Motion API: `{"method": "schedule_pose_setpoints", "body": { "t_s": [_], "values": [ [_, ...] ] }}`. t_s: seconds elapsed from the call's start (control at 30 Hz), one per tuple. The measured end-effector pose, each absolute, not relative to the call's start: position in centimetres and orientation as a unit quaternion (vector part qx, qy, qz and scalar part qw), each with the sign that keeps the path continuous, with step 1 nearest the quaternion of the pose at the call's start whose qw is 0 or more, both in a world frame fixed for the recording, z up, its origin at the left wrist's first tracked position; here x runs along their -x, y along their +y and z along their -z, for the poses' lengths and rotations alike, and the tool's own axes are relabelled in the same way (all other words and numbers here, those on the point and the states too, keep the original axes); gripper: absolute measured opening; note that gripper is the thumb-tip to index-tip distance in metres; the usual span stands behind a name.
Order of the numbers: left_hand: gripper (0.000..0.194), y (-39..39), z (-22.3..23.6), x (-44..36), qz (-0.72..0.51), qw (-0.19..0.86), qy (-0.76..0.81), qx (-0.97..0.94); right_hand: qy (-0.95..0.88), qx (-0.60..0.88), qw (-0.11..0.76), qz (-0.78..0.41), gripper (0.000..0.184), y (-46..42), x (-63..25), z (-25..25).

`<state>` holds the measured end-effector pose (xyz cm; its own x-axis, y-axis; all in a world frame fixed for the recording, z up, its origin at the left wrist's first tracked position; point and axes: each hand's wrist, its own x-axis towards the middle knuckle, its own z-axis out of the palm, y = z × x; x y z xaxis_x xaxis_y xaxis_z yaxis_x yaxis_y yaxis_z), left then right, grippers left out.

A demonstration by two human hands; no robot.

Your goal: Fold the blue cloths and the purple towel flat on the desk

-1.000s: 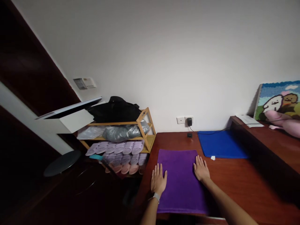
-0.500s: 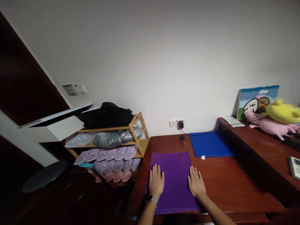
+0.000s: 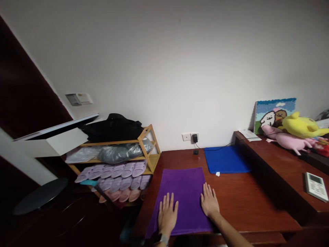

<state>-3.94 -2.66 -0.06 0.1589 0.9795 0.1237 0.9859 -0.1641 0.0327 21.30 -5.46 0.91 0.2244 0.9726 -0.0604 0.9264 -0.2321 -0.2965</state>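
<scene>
A purple cloth [image 3: 183,195] lies flat on the dark red wooden desk [image 3: 239,199], its near edge close to the desk's front. My left hand [image 3: 167,213] rests palm down on the cloth's left part, fingers spread, a watch band at the wrist. Over the right edge of the cloth lies my right hand [image 3: 210,201], also flat with fingers stretched out. Neither hand grips anything. At its lower left corner the cloth flares outward past my left hand. Farther back on the desk is a folded blue cloth [image 3: 227,159] with a small white tag [image 3: 218,174].
Left of the desk stands a wooden rack [image 3: 151,147] with several slippers [image 3: 128,169] and a black bag [image 3: 115,128]. A raised ledge [image 3: 280,161] on the right bears plush toys [image 3: 289,138] and a calculator [image 3: 316,186]. A black plug [image 3: 195,138] sits in the wall socket.
My left hand has slid nearer to me along the cloth's left side, and the lower left corner now spreads farther out. My right hand stays on the right edge. The view has turned slightly right.
</scene>
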Motion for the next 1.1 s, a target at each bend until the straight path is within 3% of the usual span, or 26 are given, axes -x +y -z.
{"method": "schedule_pose_setpoints", "body": {
  "t_s": [0.17, 0.6, 0.8, 0.93, 1.1],
  "values": [
    [0.065, -2.6, 0.1, 9.6, 0.039, 0.035, -0.668, 0.742, -0.607, 0.784, 0.073, -0.108, 0.066, -5.2, -21.1, -1.3],
    [0.064, -3.0, -0.4, 8.8, 0.058, 0.031, -0.67, 0.74, -0.633, 0.755, 0.123, -0.119, 0.069, -13.0, -20.8, 0.1],
    [0.061, -2.0, -1.2, 9.9, 0.011, -0.018, -0.665, 0.747, -0.641, 0.744, 0.131, -0.133, 0.064, -13.6, -20.6, -1.7],
    [0.059, -3.1, -1.9, 5.6, 0.07, 0.023, -0.622, 0.78, -0.649, 0.734, 0.136, -0.146, 0.064, -13.5, -20.7, -2.1],
    [0.058, -4.8, -2.1, -2.2, 0.064, -0.041, -0.468, 0.88, -0.653, 0.728, 0.143, -0.153, 0.064, -13.5, -20.9, -2.2]
  ]
}}
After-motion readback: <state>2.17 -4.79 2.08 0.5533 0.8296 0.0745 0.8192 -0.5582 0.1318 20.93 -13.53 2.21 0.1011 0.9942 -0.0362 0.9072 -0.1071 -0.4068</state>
